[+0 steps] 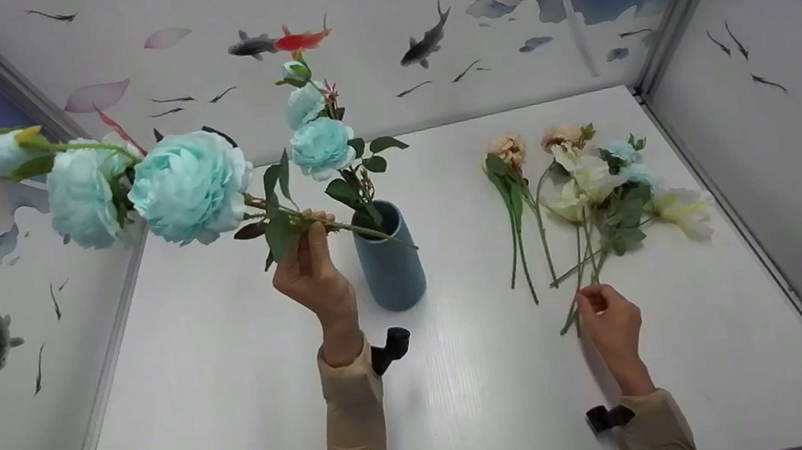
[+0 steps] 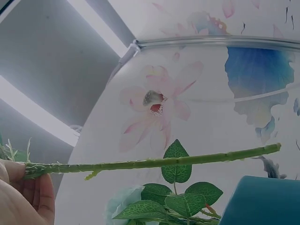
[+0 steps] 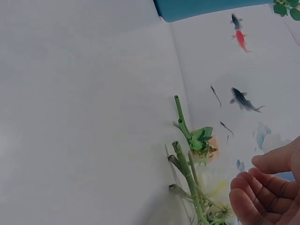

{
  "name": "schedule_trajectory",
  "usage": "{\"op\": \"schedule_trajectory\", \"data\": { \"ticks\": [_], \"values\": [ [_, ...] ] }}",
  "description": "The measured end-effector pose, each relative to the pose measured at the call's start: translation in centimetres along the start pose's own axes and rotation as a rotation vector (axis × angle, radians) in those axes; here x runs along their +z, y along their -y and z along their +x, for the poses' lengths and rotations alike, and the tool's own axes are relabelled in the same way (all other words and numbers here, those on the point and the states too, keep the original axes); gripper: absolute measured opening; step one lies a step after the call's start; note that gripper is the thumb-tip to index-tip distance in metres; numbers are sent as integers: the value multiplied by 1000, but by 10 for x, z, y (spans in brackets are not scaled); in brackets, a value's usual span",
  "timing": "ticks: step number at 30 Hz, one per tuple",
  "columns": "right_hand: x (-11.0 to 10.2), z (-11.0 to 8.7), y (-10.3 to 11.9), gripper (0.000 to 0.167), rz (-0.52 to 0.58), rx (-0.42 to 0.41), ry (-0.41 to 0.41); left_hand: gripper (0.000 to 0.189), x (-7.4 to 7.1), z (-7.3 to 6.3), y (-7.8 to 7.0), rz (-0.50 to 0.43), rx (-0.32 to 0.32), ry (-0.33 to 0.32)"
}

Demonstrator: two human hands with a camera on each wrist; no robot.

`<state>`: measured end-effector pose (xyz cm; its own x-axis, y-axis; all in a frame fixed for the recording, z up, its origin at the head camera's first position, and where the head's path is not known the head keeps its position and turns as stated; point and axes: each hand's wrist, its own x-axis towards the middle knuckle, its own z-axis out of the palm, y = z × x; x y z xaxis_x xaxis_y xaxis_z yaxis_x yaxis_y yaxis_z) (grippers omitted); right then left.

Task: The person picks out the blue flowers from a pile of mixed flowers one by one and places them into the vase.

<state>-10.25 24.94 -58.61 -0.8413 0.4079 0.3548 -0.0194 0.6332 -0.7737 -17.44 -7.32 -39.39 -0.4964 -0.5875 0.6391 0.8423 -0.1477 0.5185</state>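
My left hand (image 1: 317, 283) pinches the stem of a light-blue artificial peony spray (image 1: 189, 187), raised and tilted sideways. Its large blooms and bud point left; the bare stem end (image 2: 225, 157) sticks out to the right, in front of the mouth of a blue vase (image 1: 393, 279). Another light-blue peony spray (image 1: 322, 147) stands upright in the vase. My right hand (image 1: 615, 325) hovers by the lower stems of the loose flowers, its fingers loosely bent. In the right wrist view, a gap shows between the thumb and the fingers (image 3: 262, 192), with nothing held.
On the right of the white table (image 1: 481, 397) lie peach flowers (image 1: 508, 151), white lilies (image 1: 584, 178) and a small light-blue flower (image 1: 623, 154), their stems toward me. Walls painted with fish (image 1: 425, 37) enclose the table's back and sides.
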Motion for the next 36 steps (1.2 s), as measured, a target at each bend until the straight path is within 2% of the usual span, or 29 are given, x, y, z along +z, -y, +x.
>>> {"op": "schedule_trajectory", "data": {
  "ticks": [4,10,15,26,30,36],
  "values": [
    [-2,2,-1,4,-30,35,45,26,0,2,-3,-9,47,-36],
    [-5,3,-2,8,-81,116,155,11,-3,7,-1,-46,149,-85],
    [-6,5,-5,10,-89,145,174,13,-4,11,1,-48,198,-102],
    [-6,8,-14,13,-135,178,201,19,-7,9,8,-23,151,-120],
    [-7,12,-16,16,-157,182,235,17,-6,5,11,-13,125,-110],
    [-6,17,-19,16,-177,156,250,12,-8,-1,17,67,102,-62]
  ]
}}
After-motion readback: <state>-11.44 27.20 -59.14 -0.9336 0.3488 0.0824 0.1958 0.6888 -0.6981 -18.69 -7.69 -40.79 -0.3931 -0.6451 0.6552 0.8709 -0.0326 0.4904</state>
